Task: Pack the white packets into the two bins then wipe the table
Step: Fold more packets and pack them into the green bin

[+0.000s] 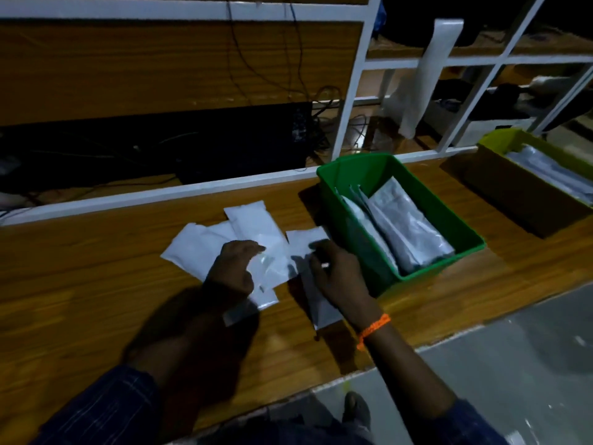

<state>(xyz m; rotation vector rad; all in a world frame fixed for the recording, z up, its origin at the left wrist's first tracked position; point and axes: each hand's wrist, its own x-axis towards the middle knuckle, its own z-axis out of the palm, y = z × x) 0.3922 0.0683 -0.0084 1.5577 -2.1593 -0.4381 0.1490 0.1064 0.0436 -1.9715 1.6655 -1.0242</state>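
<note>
Several white packets (250,220) lie in a loose pile on the wooden table (96,284). My left hand (232,268) rests on the pile with fingers curled over a packet. My right hand (333,271), with an orange band at the wrist, presses on a packet (321,306) at the pile's right side, fingers bent on it. A green bin (353,175) stands just right of the pile and holds several packets upright. A yellow-green bin (500,136) with packets inside stands at the far right.
A white rail (160,194) runs along the table's far edge, with a dark box and cables behind it. A white frame (353,91) rises behind the green bin. The floor (513,364) and my shoe lie below the table's near edge.
</note>
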